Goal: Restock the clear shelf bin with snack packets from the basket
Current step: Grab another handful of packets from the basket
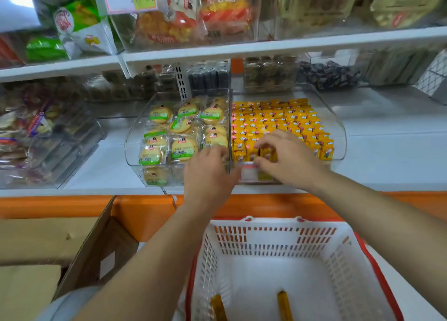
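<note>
We slot snack packets (283,120) into the clear shelf bin (339,137), right hand (287,158) pinching one, left hand (208,175) with hold unclear; next, the last two in the basket (273,225)

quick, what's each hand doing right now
Left hand: fingers hidden behind it, cannot be told.
Right hand: pinching yellow snack packets in the clear bin.

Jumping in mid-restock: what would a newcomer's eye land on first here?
The mass of orange packets filling the clear bin at centre shelf stands out first, next to round cakes in the bin to its left. Both hands are at its front edge: the right hand pinches front-row packets, and the left hand is close beside it. Below, the white basket shows just two packets.
</note>
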Demonstrator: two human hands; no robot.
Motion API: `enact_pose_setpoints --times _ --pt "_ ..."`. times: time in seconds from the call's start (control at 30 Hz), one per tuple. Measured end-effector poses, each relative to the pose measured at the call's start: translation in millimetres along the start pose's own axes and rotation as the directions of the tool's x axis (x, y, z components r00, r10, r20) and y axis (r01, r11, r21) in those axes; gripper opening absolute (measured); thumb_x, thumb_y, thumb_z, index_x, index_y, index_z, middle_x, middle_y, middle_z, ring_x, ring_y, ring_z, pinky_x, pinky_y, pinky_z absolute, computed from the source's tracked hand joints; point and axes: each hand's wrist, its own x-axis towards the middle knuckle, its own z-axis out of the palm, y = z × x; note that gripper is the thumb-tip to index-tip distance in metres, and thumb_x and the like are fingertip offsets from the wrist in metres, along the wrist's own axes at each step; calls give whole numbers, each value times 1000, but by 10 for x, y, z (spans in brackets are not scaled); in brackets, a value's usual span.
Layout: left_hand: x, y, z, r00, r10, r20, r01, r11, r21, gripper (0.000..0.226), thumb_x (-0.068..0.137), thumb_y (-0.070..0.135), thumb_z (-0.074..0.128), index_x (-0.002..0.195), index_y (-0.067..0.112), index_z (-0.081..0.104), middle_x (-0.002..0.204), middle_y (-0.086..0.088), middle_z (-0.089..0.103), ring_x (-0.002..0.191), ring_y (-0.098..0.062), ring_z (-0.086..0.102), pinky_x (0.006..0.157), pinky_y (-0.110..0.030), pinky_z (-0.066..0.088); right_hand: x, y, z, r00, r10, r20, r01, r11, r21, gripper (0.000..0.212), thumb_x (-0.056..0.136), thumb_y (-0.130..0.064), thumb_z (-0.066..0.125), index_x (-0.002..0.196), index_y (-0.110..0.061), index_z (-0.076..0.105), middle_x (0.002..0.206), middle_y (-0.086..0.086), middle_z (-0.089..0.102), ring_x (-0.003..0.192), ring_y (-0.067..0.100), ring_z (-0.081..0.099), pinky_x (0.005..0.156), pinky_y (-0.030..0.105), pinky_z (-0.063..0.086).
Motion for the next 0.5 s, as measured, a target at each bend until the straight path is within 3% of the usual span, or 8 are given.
enact_pose_setpoints --times 0.03,0.1,0.2,0.27,0.33,0.4,0.5 --pt "-55 16 -35 999 38 -23 -38 999 1 36 90 44 69 118 23 62 112 5 65 103 -17 57 91 -39 50 -151 21 -26 999 -21 -28 22 1000 20 18 87 -35 69 104 -32 66 98 -13 51 98 10 50 81 29 40" --pt "-295 1 4 994 94 56 -92 995 -41 28 89 39 70 112 25 63 109 6 64 100 -16 57 85 -36 51 -532 111 52 998 -44 48 42 998 35 14 83 -33 70 97 -31 67 96 -11 56 91 9 53 76 29 42" --pt "-693 -111 325 915 119 385 -121 992 -18 30 90 39 69 116 25 63 113 4 65 98 -16 60 78 -30 48 -1017 351 369 949 48 312 -68 996 53 15 84 -35 71 96 -28 68 98 -8 61 89 11 57 77 32 46" --pt "-932 -223 658 809 56 585 -98 994 39 32 93 40 69 119 24 62 119 2 67 99 -16 62 80 -29 50 -1310 546 693 877 120 465 -173 982 73 13 85 -29 73 95 -22 69 94 -7 63 87 13 60 72 26 43" --pt "-1142 -361 1035 729 -34 684 -40 995 92 31 93 41 68 118 23 62 120 0 67 103 -19 63 90 -35 54 -1588 767 1052 797 205 568 -302 950 81 11 86 -24 74 91 -16 67 92 -5 65 87 16 63 69 20 41" --pt "-1390 -514 1430 649 -96 755 2 992 124 30 95 41 67 117 21 62 118 0 66 104 -20 62 94 -38 53 -1868 1003 1411 694 297 656 -466 880 94 18 89 -24 72 99 -11 67 101 3 67 89 18 63 74 24 44" --pt "-1780 -739 1939 486 -144 862 71 990 125 32 96 43 64 120 22 60 118 0 66 103 -19 60 93 -37 53 -2215 1261 1880 499 365 786 -613 790 22 32 91 -39 71 115 -21 60 104 -3 61 88 11 60 68 21 44"
